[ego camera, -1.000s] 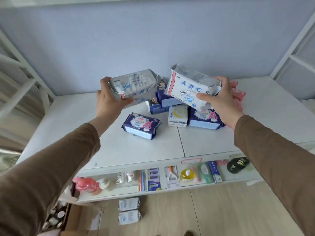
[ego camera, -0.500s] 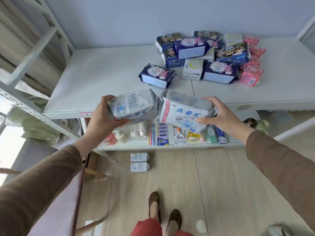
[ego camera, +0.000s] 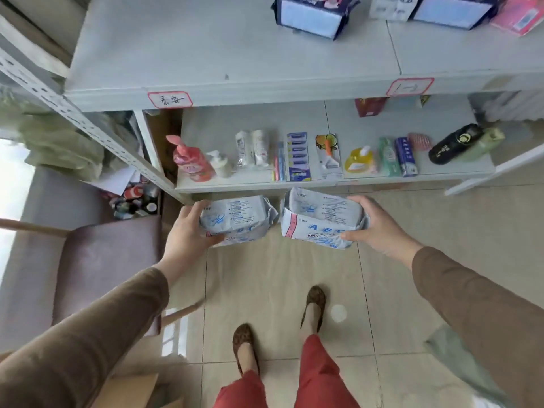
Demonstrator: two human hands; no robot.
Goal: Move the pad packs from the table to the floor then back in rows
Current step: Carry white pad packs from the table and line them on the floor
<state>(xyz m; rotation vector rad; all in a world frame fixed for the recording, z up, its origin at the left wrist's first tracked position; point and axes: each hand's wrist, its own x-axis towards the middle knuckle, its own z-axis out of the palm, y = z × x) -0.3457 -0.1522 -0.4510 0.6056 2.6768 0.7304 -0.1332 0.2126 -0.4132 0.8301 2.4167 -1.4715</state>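
My left hand (ego camera: 188, 231) grips a white pad pack (ego camera: 237, 220) by its left end, thumb under the front edge and fingers over the back. My right hand (ego camera: 374, 225) grips a second white pad pack (ego camera: 321, 222) by its right end the same way. Both packs hang in the air side by side, close but apart, in front of the lower shelf (ego camera: 332, 179) and above the tiled floor (ego camera: 279, 275). Each is a soft, crinkled white wrapper with blue "ABC" lettering on the front face and small blue print on top; the right one has a pink band along its left edge and "KMS" under the letters. The small print is too blurred to read.

My fingers cover the outer ends of both packs. Up on the table (ego camera: 223, 54), a dark blue pad pack (ego camera: 312, 13), another blue one (ego camera: 453, 8), a white box (ego camera: 388, 5) and a pink pack (ego camera: 519, 14) are cut off by the top edge. The handwritten red-bordered label (ego camera: 170, 99) on the table's edge is hard to make out.
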